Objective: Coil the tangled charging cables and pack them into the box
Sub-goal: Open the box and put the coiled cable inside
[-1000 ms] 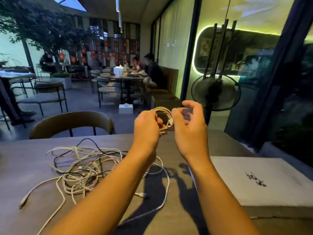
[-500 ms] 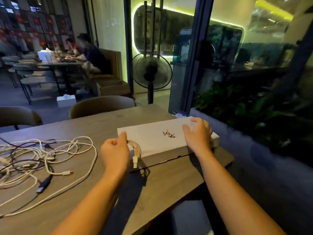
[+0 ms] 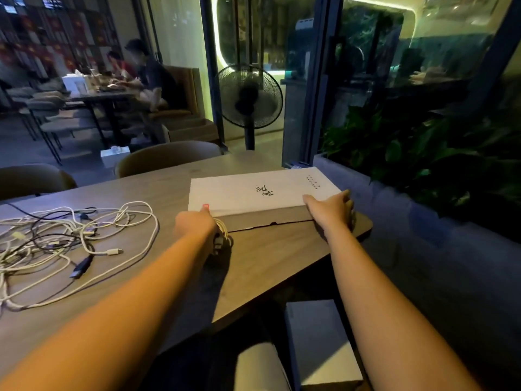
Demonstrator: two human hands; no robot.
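Observation:
A flat white box [image 3: 253, 193] with black script on its closed lid lies at the right end of the wooden table [image 3: 267, 258]. My left hand [image 3: 196, 224] holds a small coiled cream cable [image 3: 224, 234] against the box's near left corner, thumb up on the lid edge. My right hand [image 3: 331, 210] grips the box's near right corner, fingers wrapped over its side. A tangle of white and black charging cables [image 3: 64, 241] lies spread on the table to the left.
Two chairs [image 3: 166, 158] stand along the table's far side. A standing fan [image 3: 249, 100] and a glass door are behind the box. Plants fill the right. A grey block [image 3: 318, 342] sits below the table edge near my lap. People sit at a far table.
My view turned right and dipped. My left hand carried the coil down from mid-air to the box's left corner. My right hand slid from the lid's far side to the near right corner.

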